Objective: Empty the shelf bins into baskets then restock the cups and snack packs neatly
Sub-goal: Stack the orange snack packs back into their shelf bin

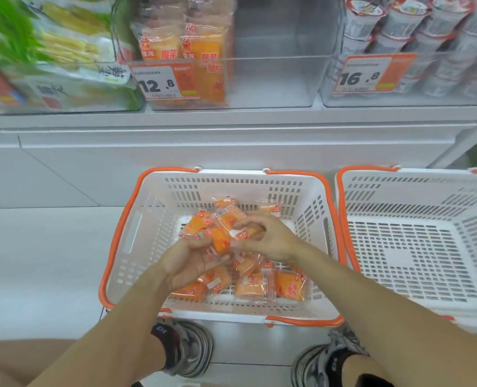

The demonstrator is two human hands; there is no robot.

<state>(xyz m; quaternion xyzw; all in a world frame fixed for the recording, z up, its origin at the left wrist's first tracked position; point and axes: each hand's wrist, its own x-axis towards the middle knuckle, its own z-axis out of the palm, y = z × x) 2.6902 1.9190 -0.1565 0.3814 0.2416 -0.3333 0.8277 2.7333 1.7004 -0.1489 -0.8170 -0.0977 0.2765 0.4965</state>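
Note:
A white basket with orange handles [136, 236] stands on the floor and holds several orange snack packs [255, 287]. My left hand [188, 262] and my right hand [265, 240] are together over it, each gripping part of a small stack of orange packs [217, 227]. On the shelf above, a clear bin [273, 79] has a few orange packs [203, 51] standing at its left side and a 12.8 price tag. The bin to its right [416, 93] holds stacked cups [399, 20] behind a 16.8 tag.
A second white basket [416, 247] stands to the right with nothing in it. A bin of green and yellow bags [50, 51] is at the upper left. My shoes [192, 347] are just in front of the baskets. The white shelf ledge [203, 127] juts out above them.

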